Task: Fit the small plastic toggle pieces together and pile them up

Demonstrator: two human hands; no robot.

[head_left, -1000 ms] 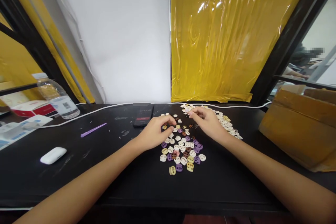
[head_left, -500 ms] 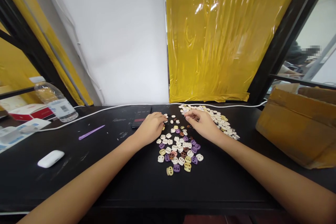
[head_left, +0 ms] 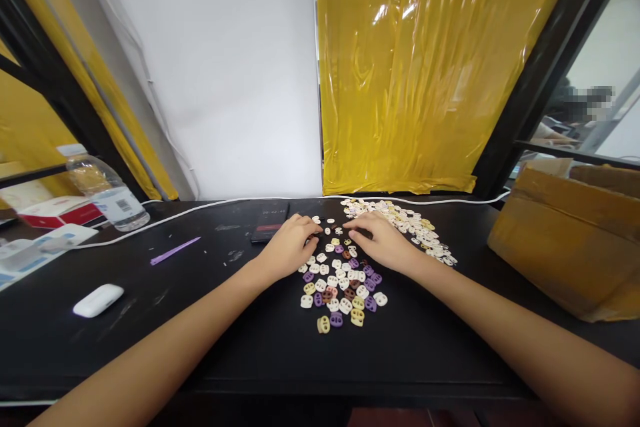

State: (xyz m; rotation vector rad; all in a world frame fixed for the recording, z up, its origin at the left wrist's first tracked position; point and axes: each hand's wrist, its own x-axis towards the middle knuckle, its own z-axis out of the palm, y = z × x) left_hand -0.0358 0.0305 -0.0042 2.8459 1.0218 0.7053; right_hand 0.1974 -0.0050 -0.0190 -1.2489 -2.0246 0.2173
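Note:
Small two-hole plastic cord locks (head_left: 345, 305) in white, purple, yellow and brown lie scattered on the black table between my forearms. My left hand (head_left: 295, 240) rests at the left edge of this scatter, beside a dark phone (head_left: 270, 221). Its thumb and index finger are apart, with nothing visible between them. Across from it, my right hand (head_left: 375, 237) is low over the table, index finger and thumb separated and pointing left at a few loose pieces. Behind that hand spreads a denser pile of mostly white cord locks (head_left: 425, 232), partly hidden by it.
A worn cardboard box (head_left: 560, 240) stands at the right. To the left are a purple strip (head_left: 175, 251), a white earbud case (head_left: 99, 300), a water bottle (head_left: 107, 190) and a red-and-white box (head_left: 60, 213). A white cable (head_left: 200, 212) runs along the back.
My right hand's fingertips have moved slightly left and down, and its pinch has opened. My left hand's thumb and index finger have spread and shifted a little right.

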